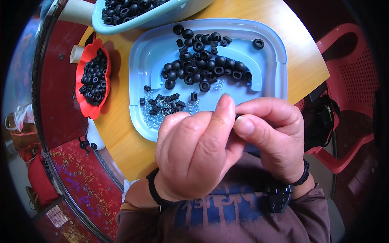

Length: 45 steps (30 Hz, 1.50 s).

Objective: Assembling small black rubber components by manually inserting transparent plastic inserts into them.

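Close together over the near edge of a light blue plastic tray are my two hands. My left hand is closed, its thumb pointing up and its fingers curled out of sight. Thumb and forefinger of my right hand pinch a small black part, mostly hidden between the hands. Round hollow black caps lie heaped in the tray's far half, around a raised curved ridge. Nearer, on the left, small black plugs lie among tiny clear pieces, too small to name.
A red scalloped dish of small black parts stands left of the tray. Behind it, a pale green basin holds more black pieces. White cup-like things sit by the dish. A red plastic chair is to the right of the wooden table.
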{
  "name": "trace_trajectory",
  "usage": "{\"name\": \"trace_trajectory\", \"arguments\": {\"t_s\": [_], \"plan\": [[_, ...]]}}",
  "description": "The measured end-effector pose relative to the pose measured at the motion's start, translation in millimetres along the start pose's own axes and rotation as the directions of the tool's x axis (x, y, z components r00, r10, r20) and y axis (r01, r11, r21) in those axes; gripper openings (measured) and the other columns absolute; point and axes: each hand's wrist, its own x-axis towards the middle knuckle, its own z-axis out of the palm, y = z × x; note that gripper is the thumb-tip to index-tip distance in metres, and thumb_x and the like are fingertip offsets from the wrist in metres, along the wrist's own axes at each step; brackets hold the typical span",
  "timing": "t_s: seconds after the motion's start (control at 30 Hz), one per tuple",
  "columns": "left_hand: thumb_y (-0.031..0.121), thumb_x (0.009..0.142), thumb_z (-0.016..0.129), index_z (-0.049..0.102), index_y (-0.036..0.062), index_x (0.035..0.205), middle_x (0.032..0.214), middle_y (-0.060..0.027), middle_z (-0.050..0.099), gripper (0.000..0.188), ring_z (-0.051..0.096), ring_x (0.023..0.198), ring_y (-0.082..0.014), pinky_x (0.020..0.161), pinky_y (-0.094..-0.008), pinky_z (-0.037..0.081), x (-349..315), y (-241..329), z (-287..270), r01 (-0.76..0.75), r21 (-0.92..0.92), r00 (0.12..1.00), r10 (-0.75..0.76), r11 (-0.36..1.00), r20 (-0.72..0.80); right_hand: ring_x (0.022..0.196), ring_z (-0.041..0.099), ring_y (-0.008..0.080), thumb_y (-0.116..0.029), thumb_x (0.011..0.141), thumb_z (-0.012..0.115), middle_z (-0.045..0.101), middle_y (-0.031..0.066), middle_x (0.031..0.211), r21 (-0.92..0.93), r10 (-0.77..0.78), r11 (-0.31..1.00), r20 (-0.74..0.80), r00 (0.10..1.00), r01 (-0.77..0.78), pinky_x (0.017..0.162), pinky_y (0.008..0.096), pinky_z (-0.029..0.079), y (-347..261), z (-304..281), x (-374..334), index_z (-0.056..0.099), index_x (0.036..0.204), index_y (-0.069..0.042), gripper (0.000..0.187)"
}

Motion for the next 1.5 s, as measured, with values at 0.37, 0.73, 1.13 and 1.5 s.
{"name": "trace_trajectory", "arguments": {"t_s": [0.37, 0.73, 1.13, 1.5], "plan": [[0.001, 0.066, 0.069, 0.055, -0.0013, 0.111, 0.075, -0.0037, 0.053, 0.047, 0.044, 0.055, -0.0110, 0.050, -0.0226, 0.038, 11, -6, -7, -0.011, -0.052, 1.000, 0.010, 0.999, -0.017, 0.084, 0.058, 0.0101, -0.008, 0.083, 0.060, 0.064, 0.0071, 0.091, 0.063, 0.031, 0.997, 0.086, 0.996, -0.037, 0.075, 0.0222, 0.045, -8, -4, 0, 0.063, 0.098, 0.002, 0.018], [0.000, 0.067, 0.066, 0.057, -0.0042, 0.108, 0.072, -0.0030, 0.051, 0.043, 0.044, 0.056, -0.0100, 0.051, -0.0219, 0.037, 9, -9, -5, -0.017, -0.037, 0.999, 0.016, 0.999, -0.052, 0.093, 0.058, 0.0138, -0.001, 0.082, 0.059, 0.062, 0.0093, 0.102, 0.132, 0.090, 0.986, 0.075, 0.993, -0.099, 0.083, 0.0263, 0.046, -3, -2, 0, 0.057, 0.110, 0.002, 0.028], [-0.002, 0.064, 0.065, 0.057, -0.0036, 0.107, 0.077, -0.0044, 0.053, 0.044, 0.045, 0.057, -0.0108, 0.052, -0.0228, 0.038, 7, -11, -3, 0.019, -0.131, 0.999, -0.025, 0.991, -0.043, 0.090, 0.059, 0.0154, -0.002, 0.081, 0.061, 0.062, 0.0095, 0.098, 0.155, 0.163, 0.973, 0.054, 0.985, -0.169, 0.082, 0.0273, 0.047, -3, -4, 0, 0.059, 0.104, 0.002, 0.024], [-0.003, 0.062, 0.065, 0.059, 0.0007, 0.106, 0.075, -0.0012, 0.060, 0.045, 0.053, 0.062, -0.0148, 0.062, -0.0297, 0.038, 13, -21, -18, 0.003, -0.308, 0.997, 0.020, 0.951, 0.072, 0.076, 0.063, 0.0210, -0.005, 0.084, 0.058, 0.064, 0.0134, 0.088, 0.096, 0.146, 0.984, 0.034, 0.989, -0.149, 0.072, 0.0316, 0.053, 1, -4, -1, 0.060, 0.103, 0.003, 0.020]]}}
